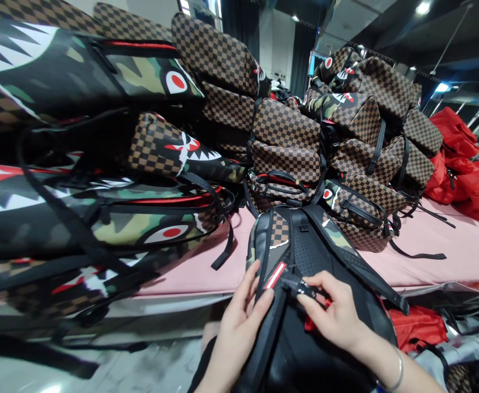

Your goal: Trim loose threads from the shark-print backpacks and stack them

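Observation:
A black backpack (pixel 325 349) with checkered and camouflage panels lies with its padded back and shoulder straps facing up, its far end on the pink table edge. My left hand (pixel 243 316) is closed around the near shoulder strap, its thumb beside a red-and-white label (pixel 275 275). Between the thumb and fingers of my right hand (pixel 337 308) is a small black-and-red piece (pixel 305 288); its exact kind is unclear. It is held close above the strap, just right of the label. The other shoulder strap (pixel 362 267) lies loose along the right side.
Shark-face camouflage bags (pixel 100 218) are stacked at the left. Behind, checkered backpacks (pixel 286 128) form tall piles on the pink tabletop (pixel 423 262). Red bags (pixel 460 158) lie at the far right, and more bags (pixel 419 327) sit below the table edge.

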A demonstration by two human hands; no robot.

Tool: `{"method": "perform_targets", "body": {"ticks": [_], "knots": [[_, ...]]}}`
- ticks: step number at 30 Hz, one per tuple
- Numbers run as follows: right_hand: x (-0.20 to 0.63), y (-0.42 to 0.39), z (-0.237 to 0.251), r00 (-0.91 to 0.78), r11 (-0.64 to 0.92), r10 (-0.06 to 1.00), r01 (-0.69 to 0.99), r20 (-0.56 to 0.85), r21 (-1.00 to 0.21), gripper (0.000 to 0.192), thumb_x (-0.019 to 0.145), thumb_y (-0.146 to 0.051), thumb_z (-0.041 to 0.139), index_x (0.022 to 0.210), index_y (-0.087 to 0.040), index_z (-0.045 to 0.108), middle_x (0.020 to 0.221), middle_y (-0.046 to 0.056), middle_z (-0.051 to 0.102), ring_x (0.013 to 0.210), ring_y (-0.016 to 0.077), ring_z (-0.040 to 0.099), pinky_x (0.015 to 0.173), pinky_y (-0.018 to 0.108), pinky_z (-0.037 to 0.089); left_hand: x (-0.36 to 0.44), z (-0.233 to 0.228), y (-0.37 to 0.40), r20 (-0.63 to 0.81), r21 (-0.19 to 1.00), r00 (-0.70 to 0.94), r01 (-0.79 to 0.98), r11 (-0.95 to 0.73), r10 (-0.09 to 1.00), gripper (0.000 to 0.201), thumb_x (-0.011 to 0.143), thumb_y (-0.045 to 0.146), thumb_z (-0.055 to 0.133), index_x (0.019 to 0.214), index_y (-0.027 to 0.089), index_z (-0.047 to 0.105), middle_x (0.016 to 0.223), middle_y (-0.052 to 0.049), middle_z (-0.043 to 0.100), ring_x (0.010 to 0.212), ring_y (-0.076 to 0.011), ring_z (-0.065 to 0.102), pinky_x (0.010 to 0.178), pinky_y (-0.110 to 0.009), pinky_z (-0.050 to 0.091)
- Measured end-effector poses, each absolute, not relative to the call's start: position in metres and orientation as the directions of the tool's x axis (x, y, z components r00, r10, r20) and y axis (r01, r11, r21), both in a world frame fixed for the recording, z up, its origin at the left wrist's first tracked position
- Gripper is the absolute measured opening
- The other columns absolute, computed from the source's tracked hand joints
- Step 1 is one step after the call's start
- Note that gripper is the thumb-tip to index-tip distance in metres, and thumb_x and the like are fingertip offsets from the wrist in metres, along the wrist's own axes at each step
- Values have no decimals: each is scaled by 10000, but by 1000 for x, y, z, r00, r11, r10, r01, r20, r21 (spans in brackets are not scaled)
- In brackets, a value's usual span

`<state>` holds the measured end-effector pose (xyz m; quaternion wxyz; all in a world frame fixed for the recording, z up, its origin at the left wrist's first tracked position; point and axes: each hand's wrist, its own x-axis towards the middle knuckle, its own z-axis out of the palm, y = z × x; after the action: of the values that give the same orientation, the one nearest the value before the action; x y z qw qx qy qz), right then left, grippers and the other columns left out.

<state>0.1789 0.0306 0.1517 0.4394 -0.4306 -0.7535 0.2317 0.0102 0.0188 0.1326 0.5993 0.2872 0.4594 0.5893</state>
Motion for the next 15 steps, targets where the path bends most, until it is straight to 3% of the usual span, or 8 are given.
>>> {"method": "perform_targets", "body": {"ticks": [2,5,7,10,12,15], "knots": [[188,27,152,-160,412,911,392,380,-822,108,798,-269,574,850,-177,558,633,-24,587,507,92,517,480,188,409,6,128,19,-157,956,-199,-277,98,967,548,621,273,765,1133,225,575,1233,-20,582,1191,-211,463,993,-258,339],[213,19,148,-75,290,956,391,284,-873,157,797,-300,590,886,-176,556,633,-25,582,536,103,532,505,202,427,-2,115,22,-145,983,-236,-142,114,961,278,643,325,732,862,178,646,886,-23,693,870,-200,610,811,-260,448],[237,12,143,-3,253,960,432,279,-866,195,805,-332,587,918,-175,559,668,-11,588,581,115,546,541,218,444,-9,105,25,-113,994,-280,-41,106,953,178,664,322,704,736,176,633,692,2,669,673,-162,591,666,-231,450],[281,3,132,163,209,927,522,338,-827,240,822,-370,558,968,-179,557,794,27,608,720,149,575,651,257,469,-23,96,26,16,986,-409,160,54,912,102,666,254,690,667,188,612,587,29,627,562,-133,535,578,-209,409],[313,1,124,291,137,880,599,374,-789,269,830,-397,530,990,-182,556,878,51,607,813,177,573,729,296,461,-34,97,21,34,986,-494,158,51,869,90,690,227,667,680,204,580,584,48,620,555,-135,539,570,-214,417],[357,1,115,429,-31,839,652,335,-758,335,823,-435,505,1008,-162,567,871,69,613,802,202,563,745,337,444,-54,107,12,-115,993,-467,-80,87,877,80,784,256,592,753,217,529,660,78,628,626,-137,587,645,-244,476]]}}
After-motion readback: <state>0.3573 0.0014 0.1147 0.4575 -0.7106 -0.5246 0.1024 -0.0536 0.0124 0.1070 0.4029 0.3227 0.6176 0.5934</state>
